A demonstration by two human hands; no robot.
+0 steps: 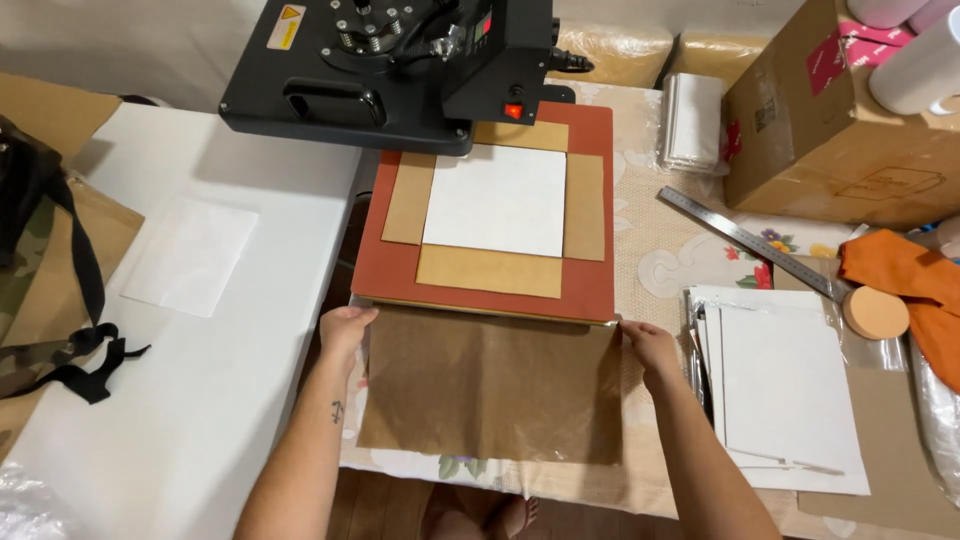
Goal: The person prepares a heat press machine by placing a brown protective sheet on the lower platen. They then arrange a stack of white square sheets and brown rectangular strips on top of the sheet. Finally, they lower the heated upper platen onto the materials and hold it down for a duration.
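A brown translucent sheet (490, 385) lies flat in front of me, its far edge against the red-brown pad (388, 265) of a heat press. My left hand (345, 328) grips the sheet's far left corner and my right hand (648, 345) grips its far right corner. On the pad lies a white rectangle (495, 200) framed by tan strips (488, 270). The black press head (380, 70) is swung off to the left behind the pad.
A stack of white sheets (785, 385) lies at right, beside a steel ruler (745, 240), a round tan sponge (875, 312) and orange cloth (905, 280). A cardboard box (840, 130) stands back right. A white table (210, 330) with a camouflage bag (30, 250) is left.
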